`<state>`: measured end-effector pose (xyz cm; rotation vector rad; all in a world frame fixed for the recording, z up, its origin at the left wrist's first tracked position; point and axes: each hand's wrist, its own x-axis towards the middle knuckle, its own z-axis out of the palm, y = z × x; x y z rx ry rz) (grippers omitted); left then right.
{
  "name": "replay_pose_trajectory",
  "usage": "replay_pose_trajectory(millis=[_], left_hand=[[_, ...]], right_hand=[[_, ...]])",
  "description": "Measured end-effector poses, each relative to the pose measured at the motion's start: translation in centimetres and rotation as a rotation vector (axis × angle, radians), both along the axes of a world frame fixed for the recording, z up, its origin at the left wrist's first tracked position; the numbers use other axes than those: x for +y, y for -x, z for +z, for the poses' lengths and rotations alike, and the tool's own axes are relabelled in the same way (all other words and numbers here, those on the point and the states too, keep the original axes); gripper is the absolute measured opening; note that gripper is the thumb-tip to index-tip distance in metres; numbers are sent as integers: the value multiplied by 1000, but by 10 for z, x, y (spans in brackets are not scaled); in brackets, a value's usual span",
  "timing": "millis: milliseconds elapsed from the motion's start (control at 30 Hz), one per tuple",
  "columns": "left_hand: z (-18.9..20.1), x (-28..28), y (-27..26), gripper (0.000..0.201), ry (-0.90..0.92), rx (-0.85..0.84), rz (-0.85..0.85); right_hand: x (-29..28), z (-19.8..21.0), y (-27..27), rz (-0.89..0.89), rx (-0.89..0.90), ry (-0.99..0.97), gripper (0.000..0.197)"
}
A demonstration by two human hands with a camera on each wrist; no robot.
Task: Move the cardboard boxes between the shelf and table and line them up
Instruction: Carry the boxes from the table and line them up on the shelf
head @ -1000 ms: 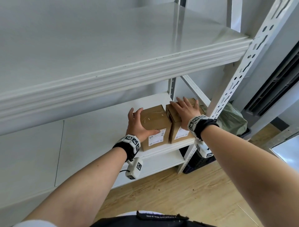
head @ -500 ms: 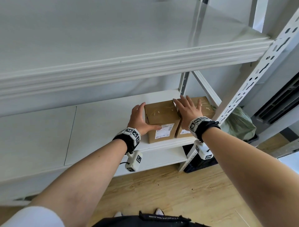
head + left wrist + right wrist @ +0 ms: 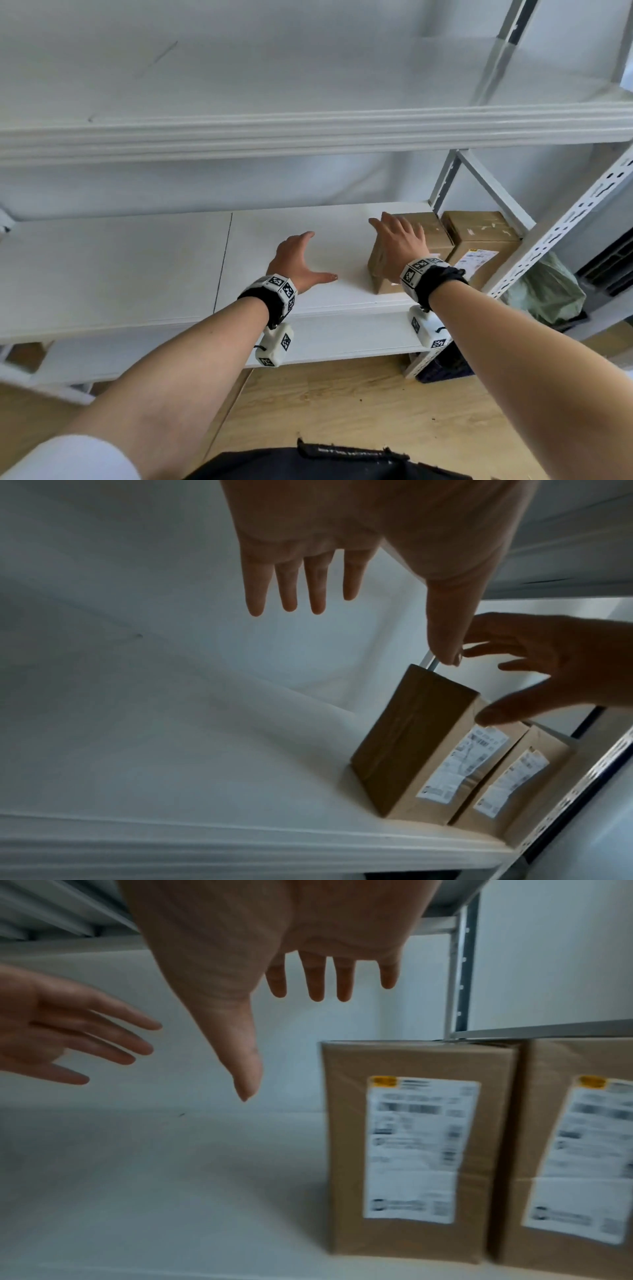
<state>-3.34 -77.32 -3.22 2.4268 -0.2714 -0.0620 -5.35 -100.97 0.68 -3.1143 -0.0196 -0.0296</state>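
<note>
Two brown cardboard boxes with white labels stand side by side at the right end of the lower white shelf [image 3: 137, 267]: the left box [image 3: 433, 233] and the right box [image 3: 479, 240]. My left hand [image 3: 298, 260] hovers over bare shelf to the left of them, fingers straight, holding nothing. My right hand [image 3: 397, 246] is spread out near the left box's upper left edge. In the right wrist view my right hand [image 3: 291, 974] is apart from the left box [image 3: 411, 1150], thumb pointing down. The left wrist view shows the left box [image 3: 411, 745] and the right box [image 3: 514, 783] touching each other.
An upper shelf [image 3: 308, 130] overhangs the boxes closely. A perforated white upright [image 3: 565, 219] and a diagonal brace stand just right of the boxes. A green bag [image 3: 544, 291] lies beyond the upright. Wooden floor [image 3: 342, 411] is below.
Both hands have come off the boxes and shifted left. My left hand left the left box's side; my right hand moved from the right box over to the left box's edge.
</note>
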Motion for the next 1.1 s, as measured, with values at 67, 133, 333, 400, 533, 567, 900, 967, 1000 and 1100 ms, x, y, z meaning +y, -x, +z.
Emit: replay_pose_trajectory(millis=[67, 133, 333, 400, 533, 567, 900, 967, 1000, 1100], left_hand=[[4, 39, 13, 106, -85, -10, -6], [7, 79, 25, 104, -148, -10, -2], [13, 192, 60, 101, -212, -4, 87], [12, 227, 70, 99, -218, -6, 125], [7, 285, 86, 92, -217, 13, 219], [4, 301, 90, 91, -209, 27, 251], [-17, 427, 84, 87, -205, 134, 483], [-17, 452, 76, 87, -209, 153, 532], [-18, 464, 72, 86, -215, 159, 558], [-16, 503, 63, 84, -216, 172, 640]], right_hand=[[44, -2, 6, 18, 16, -19, 102], [90, -4, 11, 47, 10, -42, 94], [228, -6, 27, 189, -14, -67, 80], [270, -7, 33, 235, -21, -79, 76], [337, -14, 38, 308, -17, -81, 71], [356, -15, 38, 333, -7, -83, 69], [504, -42, -7, 546, 89, -127, 64], [535, -46, -24, 585, 109, -137, 64], [550, -48, -32, 603, 117, -139, 64], [596, -50, -54, 661, 146, -126, 64]])
